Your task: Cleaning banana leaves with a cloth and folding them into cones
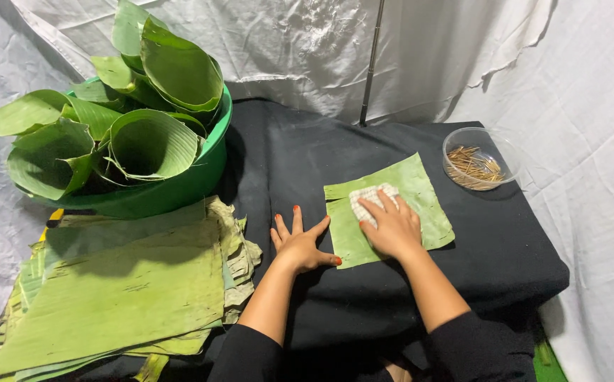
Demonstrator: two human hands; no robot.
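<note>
A square piece of green banana leaf (420, 187) lies flat on the black cloth-covered table (505, 247). My right hand (390, 228) presses a white checked cloth (367, 196) onto the leaf's middle. My left hand (300, 244) lies flat with fingers spread on the black cloth, its thumb touching the leaf's left edge and holding it down.
A green tub (179, 187) holding rolled banana leaves (148, 145) stands at the back left. A stack of flat leaf sheets (123, 290) lies at the front left. A clear bowl of thin wooden sticks (476, 161) sits at the back right. White sheeting (307, 35) and a thin pole (372, 64) stand behind.
</note>
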